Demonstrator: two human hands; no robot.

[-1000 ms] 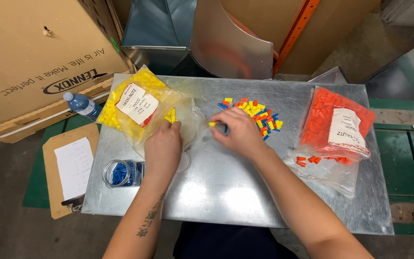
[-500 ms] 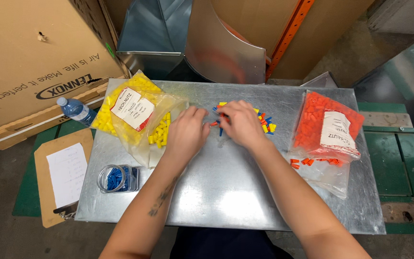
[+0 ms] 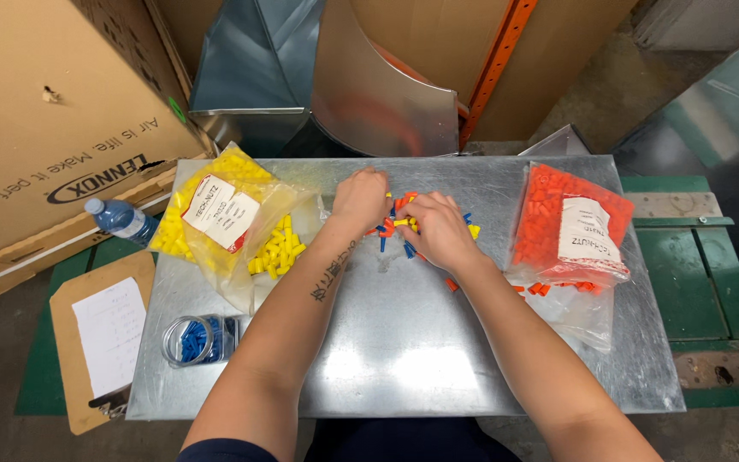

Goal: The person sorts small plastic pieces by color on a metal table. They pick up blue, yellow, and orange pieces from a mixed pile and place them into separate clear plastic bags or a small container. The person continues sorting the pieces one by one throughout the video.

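Note:
Both hands rest on a small heap of mixed yellow, blue and orange plastic caps [image 3: 399, 224] at the far middle of a sheet-metal table [image 3: 404, 342]. My left hand [image 3: 359, 197] covers the heap's left side with fingers curled down. My right hand [image 3: 434, 227] lies over its right side, fingers bent among the pieces. Whether either hand pinches a cap is hidden. Loose yellow caps [image 3: 275, 248] lie in an open clear bag to the left.
A full bag of yellow caps [image 3: 211, 210] sits far left, a bag of orange caps [image 3: 570, 222] far right. A clear jar of blue caps [image 3: 194, 340] lies near left. A water bottle [image 3: 121, 221], clipboard [image 3: 100, 342], cardboard box and metal ducts surround the table.
My left hand moved right, from the yellow bag to the mixed heap. My right hand stayed on the heap. The camera view shifted slightly.

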